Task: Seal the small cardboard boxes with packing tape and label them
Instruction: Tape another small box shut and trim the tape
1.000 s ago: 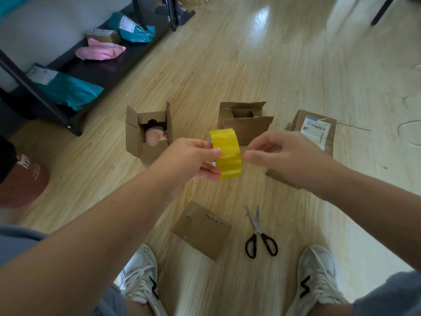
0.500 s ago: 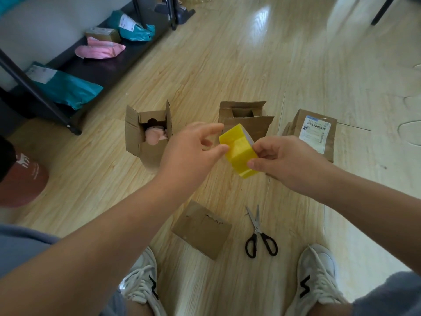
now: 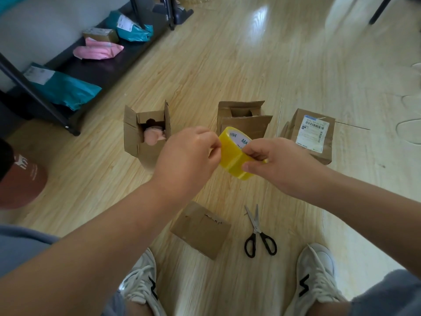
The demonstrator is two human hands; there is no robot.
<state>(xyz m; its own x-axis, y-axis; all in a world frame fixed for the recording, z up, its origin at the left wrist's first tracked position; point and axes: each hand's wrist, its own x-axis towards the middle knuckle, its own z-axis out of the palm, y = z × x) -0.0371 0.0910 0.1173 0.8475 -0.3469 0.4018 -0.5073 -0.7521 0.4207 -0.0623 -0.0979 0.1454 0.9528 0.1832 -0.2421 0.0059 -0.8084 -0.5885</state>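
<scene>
Both hands hold a yellow roll of packing tape (image 3: 232, 156) above the wooden floor. My right hand (image 3: 280, 165) grips the roll with fingers through its core and thumb underneath. My left hand (image 3: 189, 160) pinches at the roll's left edge. On the floor beyond stand an open box with a pink item inside (image 3: 145, 135), a second open box (image 3: 243, 119) and a box with a white shipping label (image 3: 312, 135). A closed small box (image 3: 200, 229) lies near my feet.
Black-handled scissors (image 3: 259, 233) lie right of the closed box. My white shoes (image 3: 316, 277) frame the near floor. A low black shelf (image 3: 95, 65) at the left carries teal and pink mailers. A reddish cap (image 3: 20, 179) sits at the far left.
The tape roll passed from my left hand into my right and tilted so its printed core shows. My left hand now pinches the roll's edge.
</scene>
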